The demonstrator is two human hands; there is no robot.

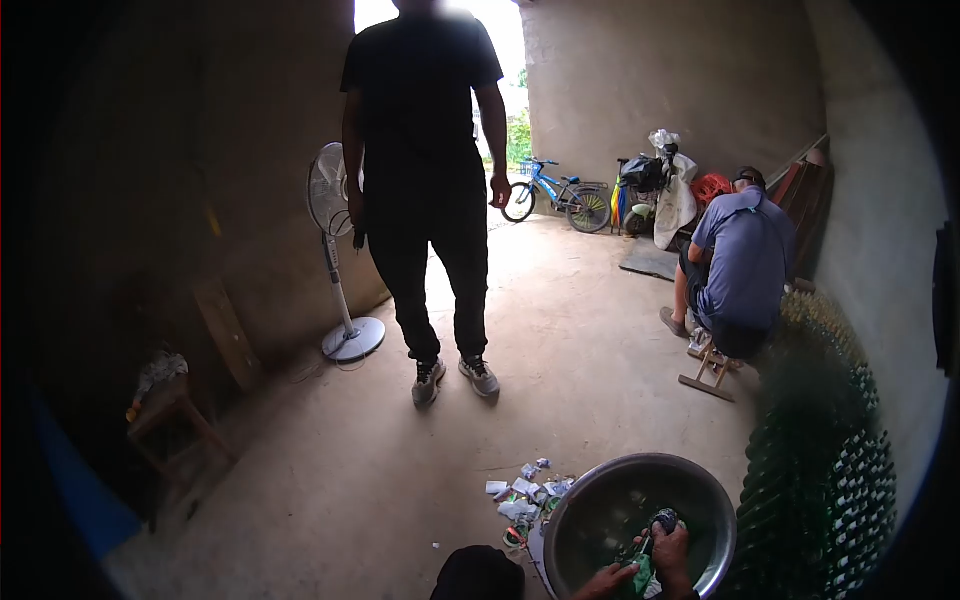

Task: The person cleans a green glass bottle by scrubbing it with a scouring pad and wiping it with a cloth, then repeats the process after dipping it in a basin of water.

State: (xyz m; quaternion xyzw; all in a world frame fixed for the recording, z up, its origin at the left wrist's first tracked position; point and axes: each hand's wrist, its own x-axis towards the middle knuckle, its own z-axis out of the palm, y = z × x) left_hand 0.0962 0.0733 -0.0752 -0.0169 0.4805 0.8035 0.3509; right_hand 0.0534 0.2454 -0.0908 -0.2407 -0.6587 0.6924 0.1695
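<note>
Low in the head view, both my hands are over a wide metal basin with murky water and greenish bits in it. A green bottle with whitish patches lies tilted between them. My left hand has its fingers closed against the bottle from the left. My right hand is wrapped round it from the right. A dark, speckled round thing shows at the right fingertips; I cannot tell whether it is a scrubber or the bottle's end.
Torn labels and scraps litter the floor left of the basin. Stacked green bottles line the right wall. A person in black stands ahead beside a fan. Another person sits on a low stool. A bicycle stands behind.
</note>
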